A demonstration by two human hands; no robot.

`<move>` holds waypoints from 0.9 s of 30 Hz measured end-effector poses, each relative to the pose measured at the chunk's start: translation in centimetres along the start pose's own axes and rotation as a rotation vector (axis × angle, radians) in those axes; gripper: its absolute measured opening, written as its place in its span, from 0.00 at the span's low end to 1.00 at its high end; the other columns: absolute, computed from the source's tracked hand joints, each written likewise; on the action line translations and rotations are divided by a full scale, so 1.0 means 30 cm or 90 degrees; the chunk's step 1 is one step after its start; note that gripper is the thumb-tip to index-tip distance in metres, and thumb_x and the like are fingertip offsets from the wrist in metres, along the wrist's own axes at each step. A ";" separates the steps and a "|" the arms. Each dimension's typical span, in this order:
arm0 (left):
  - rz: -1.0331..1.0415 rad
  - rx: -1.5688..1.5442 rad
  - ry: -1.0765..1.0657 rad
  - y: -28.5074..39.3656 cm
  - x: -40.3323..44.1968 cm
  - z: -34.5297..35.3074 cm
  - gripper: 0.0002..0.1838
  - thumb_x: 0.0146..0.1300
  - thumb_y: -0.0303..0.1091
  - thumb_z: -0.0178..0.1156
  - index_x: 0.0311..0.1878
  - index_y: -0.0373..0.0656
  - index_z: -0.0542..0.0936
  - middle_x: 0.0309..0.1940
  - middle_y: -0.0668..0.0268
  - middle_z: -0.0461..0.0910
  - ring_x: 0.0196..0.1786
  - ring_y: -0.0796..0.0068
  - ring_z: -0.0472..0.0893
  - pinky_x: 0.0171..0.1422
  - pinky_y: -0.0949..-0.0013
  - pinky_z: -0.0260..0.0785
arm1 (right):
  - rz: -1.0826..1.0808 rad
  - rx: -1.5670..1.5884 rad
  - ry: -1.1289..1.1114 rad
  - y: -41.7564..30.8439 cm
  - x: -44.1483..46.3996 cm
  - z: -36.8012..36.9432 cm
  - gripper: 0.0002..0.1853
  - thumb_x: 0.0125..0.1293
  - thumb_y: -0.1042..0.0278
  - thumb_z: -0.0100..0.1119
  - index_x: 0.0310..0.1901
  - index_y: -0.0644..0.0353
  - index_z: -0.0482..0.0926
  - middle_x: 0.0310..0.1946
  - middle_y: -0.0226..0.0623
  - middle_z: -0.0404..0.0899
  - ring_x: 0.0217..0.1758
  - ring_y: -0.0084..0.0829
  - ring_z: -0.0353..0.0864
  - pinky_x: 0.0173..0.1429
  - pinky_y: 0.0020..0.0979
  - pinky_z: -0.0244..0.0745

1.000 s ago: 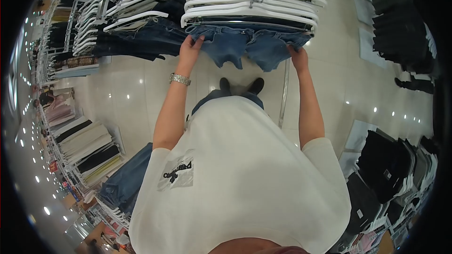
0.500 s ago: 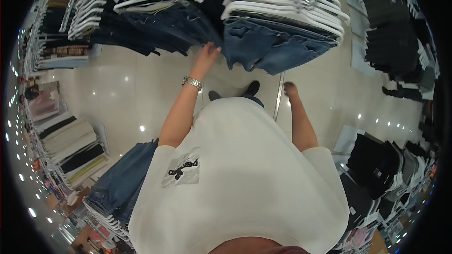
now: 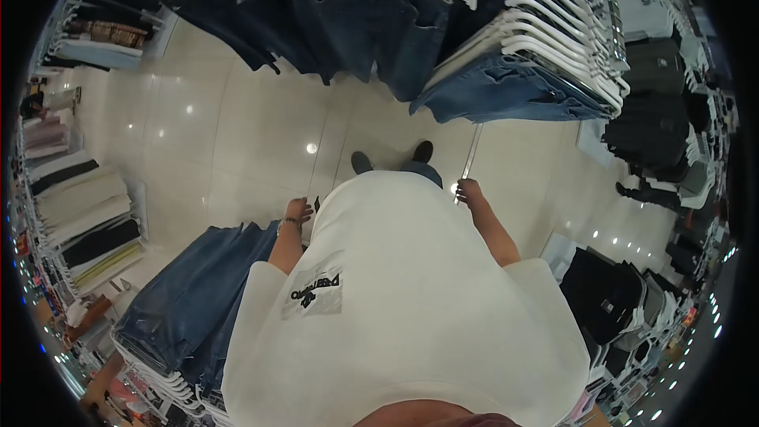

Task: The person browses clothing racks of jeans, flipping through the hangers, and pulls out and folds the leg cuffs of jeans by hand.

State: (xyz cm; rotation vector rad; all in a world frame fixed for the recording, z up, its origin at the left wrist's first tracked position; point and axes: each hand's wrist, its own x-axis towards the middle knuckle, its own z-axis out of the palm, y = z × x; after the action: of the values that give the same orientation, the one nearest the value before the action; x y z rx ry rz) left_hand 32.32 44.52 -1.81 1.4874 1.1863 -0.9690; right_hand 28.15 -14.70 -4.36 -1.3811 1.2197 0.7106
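My left hand hangs low beside my white shirt, with a metal watch on its wrist. Its fingers are loosely bent and hold nothing I can make out. Close to it lie blue jeans hanging from a rack at lower left. A small dark shape beside the fingers is too small to name. On the other side, my right hand hangs above the tiled floor, fingers loosely bent and apart, holding nothing visible. Ahead of both hands, dark blue jeans and lighter blue jeans hang from white hangers.
Glossy beige tiles with a metal strip make up the floor around my shoes. Folded clothes are stacked at the left. Black garments hang at lower right, dark ones farther up the right side.
My left hand has come away from the hanging jeans ahead and dropped back to my side. My right hand has lowered a little. The racks ahead have shifted right in view.
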 end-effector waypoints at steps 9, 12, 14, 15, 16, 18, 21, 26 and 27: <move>0.143 -0.033 -0.035 -0.226 0.018 -0.077 0.24 0.70 0.39 0.54 0.64 0.36 0.72 0.53 0.55 0.81 0.51 0.59 0.83 0.55 0.54 0.76 | -0.176 -0.088 -0.026 -0.570 -0.070 0.280 0.17 0.63 0.62 0.60 0.53 0.55 0.77 0.42 0.32 0.78 0.46 0.32 0.81 0.50 0.39 0.78; 0.240 -0.012 -0.023 -0.202 0.029 -0.051 0.21 0.68 0.39 0.57 0.59 0.36 0.76 0.48 0.55 0.83 0.48 0.61 0.84 0.53 0.56 0.77 | -0.213 -0.116 -0.026 -0.713 -0.047 0.364 0.18 0.65 0.62 0.60 0.56 0.55 0.77 0.43 0.32 0.79 0.47 0.32 0.81 0.50 0.39 0.79; 0.348 0.068 0.018 -0.189 0.050 -0.050 0.17 0.66 0.36 0.60 0.54 0.38 0.79 0.45 0.53 0.84 0.47 0.59 0.85 0.52 0.56 0.78 | -0.222 -0.093 -0.027 -0.793 -0.018 0.414 0.20 0.66 0.62 0.59 0.58 0.55 0.75 0.43 0.33 0.79 0.48 0.33 0.81 0.50 0.39 0.80; 0.454 0.179 0.056 -0.217 0.120 -0.058 0.16 0.65 0.35 0.60 0.52 0.38 0.80 0.44 0.51 0.84 0.47 0.57 0.85 0.52 0.56 0.79 | -0.219 -0.058 -0.031 -0.827 0.007 0.439 0.21 0.66 0.63 0.59 0.60 0.55 0.74 0.44 0.34 0.79 0.48 0.33 0.81 0.50 0.39 0.80; 0.555 0.295 0.095 -0.217 0.144 -0.072 0.14 0.64 0.33 0.60 0.51 0.39 0.81 0.44 0.49 0.85 0.48 0.54 0.86 0.52 0.55 0.79 | -0.215 -0.022 -0.035 -0.865 0.015 0.473 0.22 0.67 0.63 0.59 0.62 0.54 0.73 0.44 0.34 0.79 0.48 0.33 0.81 0.50 0.39 0.80; 0.538 0.359 0.118 -0.226 0.200 -0.093 0.15 0.62 0.31 0.61 0.52 0.42 0.82 0.48 0.47 0.84 0.52 0.48 0.84 0.56 0.55 0.78 | -0.276 0.010 -0.015 -0.960 0.003 0.532 0.25 0.67 0.64 0.59 0.66 0.54 0.69 0.46 0.37 0.79 0.48 0.35 0.82 0.51 0.39 0.81; 0.475 0.445 0.103 -0.190 0.234 -0.158 0.16 0.66 0.37 0.59 0.54 0.43 0.83 0.51 0.49 0.84 0.56 0.49 0.82 0.60 0.58 0.76 | -0.355 0.137 0.025 -1.107 0.054 0.604 0.24 0.68 0.67 0.58 0.65 0.56 0.70 0.45 0.36 0.79 0.45 0.33 0.82 0.46 0.37 0.81; 0.302 0.247 0.102 0.036 0.134 -0.283 0.19 0.70 0.43 0.56 0.54 0.40 0.84 0.51 0.49 0.84 0.56 0.54 0.83 0.60 0.62 0.75 | -0.397 0.168 -0.038 -1.266 0.066 0.771 0.18 0.69 0.65 0.57 0.59 0.57 0.76 0.43 0.34 0.81 0.44 0.29 0.83 0.46 0.33 0.80; 0.280 0.189 0.106 0.064 0.146 -0.309 0.19 0.70 0.43 0.56 0.53 0.39 0.84 0.51 0.49 0.84 0.56 0.56 0.83 0.59 0.62 0.75 | -0.352 0.095 -0.092 -1.282 0.058 0.791 0.18 0.71 0.64 0.56 0.59 0.57 0.76 0.45 0.35 0.82 0.47 0.31 0.83 0.49 0.33 0.80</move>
State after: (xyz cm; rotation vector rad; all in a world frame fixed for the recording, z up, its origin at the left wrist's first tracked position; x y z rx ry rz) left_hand 35.27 54.38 -3.58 1.9947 0.7942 -0.7480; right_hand 69.66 2.12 1.81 -1.4255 0.7090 0.3157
